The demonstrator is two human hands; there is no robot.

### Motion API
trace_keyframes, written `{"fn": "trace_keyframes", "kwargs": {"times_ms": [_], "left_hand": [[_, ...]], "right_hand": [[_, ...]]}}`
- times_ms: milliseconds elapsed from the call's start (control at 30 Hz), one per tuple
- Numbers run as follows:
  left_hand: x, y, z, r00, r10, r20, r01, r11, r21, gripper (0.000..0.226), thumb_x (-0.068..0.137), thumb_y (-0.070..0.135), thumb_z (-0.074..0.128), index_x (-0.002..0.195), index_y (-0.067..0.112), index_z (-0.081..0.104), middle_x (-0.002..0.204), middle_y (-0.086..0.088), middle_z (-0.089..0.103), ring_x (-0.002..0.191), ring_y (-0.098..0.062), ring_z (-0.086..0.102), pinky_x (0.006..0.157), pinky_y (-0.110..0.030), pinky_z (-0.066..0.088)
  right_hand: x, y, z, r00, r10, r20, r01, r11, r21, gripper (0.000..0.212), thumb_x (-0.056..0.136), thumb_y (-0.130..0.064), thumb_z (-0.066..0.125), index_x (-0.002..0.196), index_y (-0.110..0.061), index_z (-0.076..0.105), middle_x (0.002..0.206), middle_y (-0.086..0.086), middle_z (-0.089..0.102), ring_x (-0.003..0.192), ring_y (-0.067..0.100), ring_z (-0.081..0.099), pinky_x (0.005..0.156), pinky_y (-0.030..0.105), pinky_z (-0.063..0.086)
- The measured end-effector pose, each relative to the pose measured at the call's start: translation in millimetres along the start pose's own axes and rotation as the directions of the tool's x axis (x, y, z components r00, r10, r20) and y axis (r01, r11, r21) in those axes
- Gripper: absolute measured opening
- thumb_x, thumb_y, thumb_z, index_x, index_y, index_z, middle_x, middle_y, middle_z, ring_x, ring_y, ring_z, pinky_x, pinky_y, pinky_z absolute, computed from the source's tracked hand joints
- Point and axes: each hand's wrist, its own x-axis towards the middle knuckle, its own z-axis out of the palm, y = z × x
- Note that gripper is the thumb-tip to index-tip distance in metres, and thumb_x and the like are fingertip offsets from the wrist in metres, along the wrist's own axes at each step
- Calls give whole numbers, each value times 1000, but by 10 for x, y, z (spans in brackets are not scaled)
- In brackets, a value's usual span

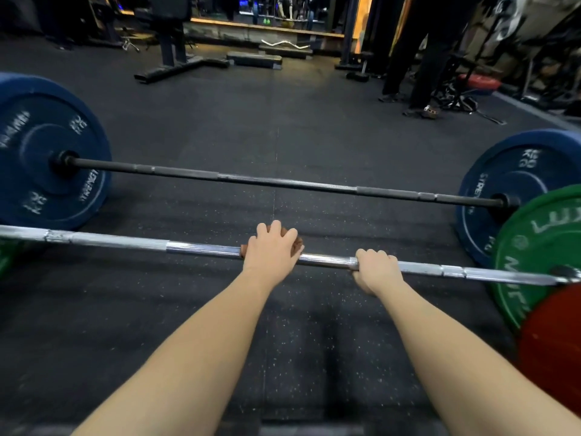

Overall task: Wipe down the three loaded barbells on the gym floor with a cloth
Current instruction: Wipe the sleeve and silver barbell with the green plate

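Observation:
A chrome barbell point(201, 248) lies across the floor close to me, with a green plate point(540, 247) on its right end. My left hand point(272, 251) presses a brown cloth point(297, 243) onto the middle of this bar, fingers wrapped over it. To its right, my right hand point(375, 270) grips the bare bar. Farther off lies a black barbell point(283, 181) with blue plates at the left point(47, 152) and at the right point(509, 187). A red plate point(553, 347) shows at the lower right edge; its bar is out of view.
Black speckled rubber floor point(283, 121) stretches beyond the bars. A person's dark-trousered legs point(421, 58) stand at the back right beside gym equipment. A bench frame point(176, 58), low steps point(254, 59) and a white curl bar point(284, 44) sit at the back by a mirror.

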Motion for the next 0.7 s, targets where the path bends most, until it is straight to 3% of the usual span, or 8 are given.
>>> {"fn": "trace_keyframes", "kwargs": {"times_ms": [233,333,400,500,600,700], "left_hand": [[-79,-393,-42,990,-139,1,139,990,36,38,104,52,38,127,24,50,128,-8,46,108,-29,44,83,-41,46],[-32,-306,-25,985,-174,9,173,982,79,37,104,51,37,126,24,49,126,-8,47,107,-29,44,82,-40,43],[24,-209,-10,989,-150,-9,150,986,69,38,103,51,36,124,23,51,122,-7,49,104,-28,45,81,-40,43],[87,73,51,998,-28,-57,29,999,25,39,103,53,37,118,21,54,115,-8,52,99,-29,47,76,-41,45],[119,437,140,994,60,-94,-61,998,-10,33,98,52,49,103,20,60,102,-8,55,89,-30,50,67,-42,46],[159,519,229,987,79,-137,-81,997,-8,31,93,52,57,92,21,59,92,-6,54,80,-29,50,60,-40,45]], "right_hand": [[-7,-1,-78,997,-11,70,13,1000,-22,23,102,-39,44,116,-20,47,124,1,58,116,25,54,95,39,39],[55,-50,-162,985,16,170,-9,999,-37,23,97,-36,48,114,-21,53,113,-2,61,103,23,58,84,35,41],[109,-105,-255,974,28,223,-16,998,-56,29,96,-38,51,118,-22,59,102,-3,60,91,22,59,76,32,43],[204,-127,-281,972,-10,236,26,997,-66,29,94,-40,53,114,-21,60,104,-1,63,91,22,61,73,31,45],[234,-63,-178,981,-66,182,72,997,-26,19,89,-38,53,97,-22,59,96,-1,66,84,24,62,71,31,46],[203,3,-59,992,-121,23,122,992,-39,18,89,-41,51,95,-28,62,102,-4,67,98,21,63,75,32,46]]}}
